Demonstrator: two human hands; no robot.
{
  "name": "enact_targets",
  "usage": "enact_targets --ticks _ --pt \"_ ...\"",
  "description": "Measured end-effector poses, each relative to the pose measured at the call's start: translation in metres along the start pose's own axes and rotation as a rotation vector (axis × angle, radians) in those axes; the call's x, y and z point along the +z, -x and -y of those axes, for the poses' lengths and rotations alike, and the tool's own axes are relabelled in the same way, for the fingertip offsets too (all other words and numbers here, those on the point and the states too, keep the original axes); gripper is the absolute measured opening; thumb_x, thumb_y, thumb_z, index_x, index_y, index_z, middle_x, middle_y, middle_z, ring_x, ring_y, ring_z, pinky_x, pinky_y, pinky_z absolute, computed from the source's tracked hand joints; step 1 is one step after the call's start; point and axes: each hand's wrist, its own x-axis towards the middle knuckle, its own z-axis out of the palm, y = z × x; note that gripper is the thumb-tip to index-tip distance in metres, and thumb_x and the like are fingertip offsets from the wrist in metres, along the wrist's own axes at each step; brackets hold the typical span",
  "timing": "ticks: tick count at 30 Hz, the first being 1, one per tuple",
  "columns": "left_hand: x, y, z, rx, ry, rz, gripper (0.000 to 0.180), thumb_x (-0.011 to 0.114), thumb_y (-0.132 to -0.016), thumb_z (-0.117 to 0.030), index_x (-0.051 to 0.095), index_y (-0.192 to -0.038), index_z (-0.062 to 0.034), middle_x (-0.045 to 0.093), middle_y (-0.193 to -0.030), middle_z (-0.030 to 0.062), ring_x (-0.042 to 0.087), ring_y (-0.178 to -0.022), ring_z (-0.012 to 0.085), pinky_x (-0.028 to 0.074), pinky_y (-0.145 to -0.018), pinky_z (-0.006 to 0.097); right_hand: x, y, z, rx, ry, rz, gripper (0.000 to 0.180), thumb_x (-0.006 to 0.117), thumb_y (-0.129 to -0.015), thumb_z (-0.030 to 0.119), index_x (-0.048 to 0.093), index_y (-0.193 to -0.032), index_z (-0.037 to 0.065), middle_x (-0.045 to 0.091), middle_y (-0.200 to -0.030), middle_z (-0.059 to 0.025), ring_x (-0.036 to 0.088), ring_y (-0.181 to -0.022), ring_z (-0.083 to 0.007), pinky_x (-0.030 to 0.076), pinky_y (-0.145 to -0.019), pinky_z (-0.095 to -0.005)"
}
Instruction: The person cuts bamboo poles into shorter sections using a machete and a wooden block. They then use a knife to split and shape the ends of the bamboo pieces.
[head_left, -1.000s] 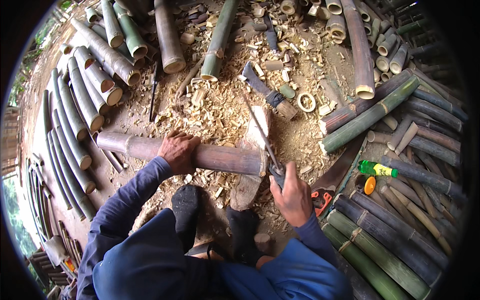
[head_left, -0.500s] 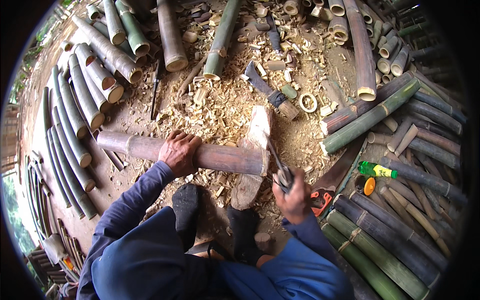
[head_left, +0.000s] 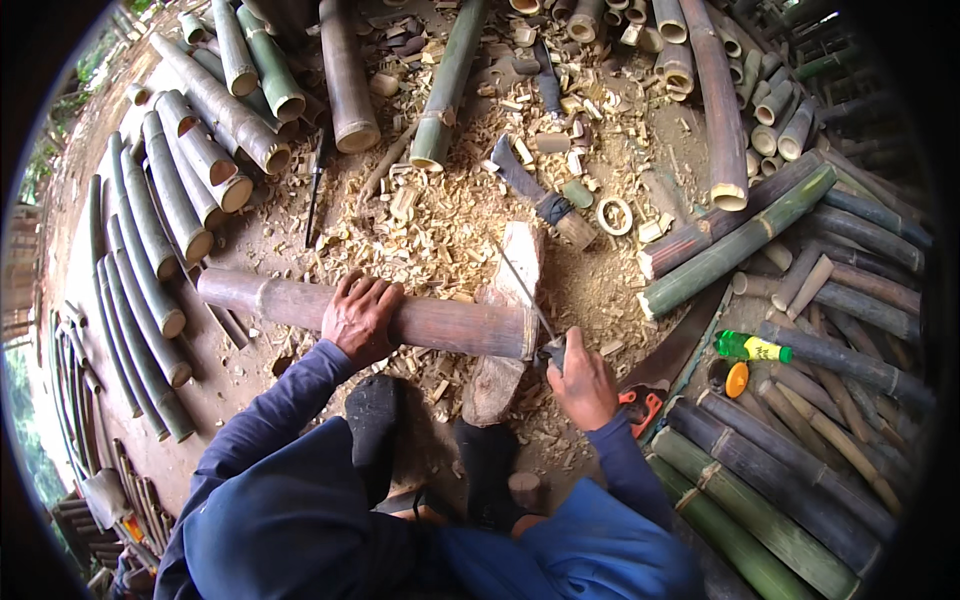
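Observation:
A brown bamboo length (head_left: 460, 325) lies crosswise in front of me, its right end resting on a chopped wooden block (head_left: 493, 390). My left hand (head_left: 362, 318) is wrapped over its middle from above. At its right end, my right hand (head_left: 583, 383) is closed round the dark handle of a knife (head_left: 520, 284). The long, thin blade points away and to the left, crossing above the bamboo's end edge; whether it touches the bamboo I cannot tell. My fingers cover most of the handle.
Shavings (head_left: 440, 225) cover the ground ahead, with a hatchet-like tool (head_left: 540, 195) and a bamboo ring (head_left: 614, 215) among them. Bamboo lengths (head_left: 160, 240) lie at left; more (head_left: 760, 500) are stacked right, near an orange-handled saw (head_left: 640, 408) and a green bottle (head_left: 752, 345).
My right hand has turned so its back shows more, and the knife's blade has swung to the left and farther away. The bamboo and my left hand have barely moved.

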Motion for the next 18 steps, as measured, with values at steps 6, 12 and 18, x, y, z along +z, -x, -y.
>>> enact_targets --ticks 6,12,18 --pt "0.01 0.027 0.002 -0.037 -0.119 -0.12 0.059 0.073 -0.068 -0.016 0.061 -0.124 -0.0048 0.066 -0.122 0.0148 0.062 -0.118 0.0324 0.04 -0.111 0.052 -0.04 0.014 0.06 -0.243 -0.292 -0.269 0.031 0.07 -0.092 0.019 0.047 -0.106 0.003 0.067 -0.082 -0.0275 0.069 -0.072 -0.0455 0.054 -0.06 -0.0495" --pt "0.024 0.027 0.001 -0.042 -0.138 -0.165 0.052 0.067 -0.075 -0.014 0.061 -0.126 -0.0057 0.066 -0.125 0.0153 0.061 -0.121 0.0324 0.041 -0.109 0.053 0.015 0.0 -0.004 0.052 0.023 0.044 0.04 0.068 -0.091 0.019 0.047 -0.118 -0.002 0.067 -0.085 -0.0289 0.066 -0.08 -0.0503 0.052 -0.069 -0.0565" --pt "0.029 0.037 -0.002 -0.09 -0.193 -0.211 0.049 0.064 -0.082 -0.016 0.06 -0.13 -0.0069 0.064 -0.129 0.015 0.06 -0.121 0.0334 0.04 -0.109 0.052 -0.036 0.022 0.056 -0.139 -0.284 -0.22 0.037 0.066 -0.094 0.021 0.046 -0.116 -0.001 0.066 -0.086 -0.0303 0.066 -0.08 -0.0504 0.051 -0.069 -0.0566"
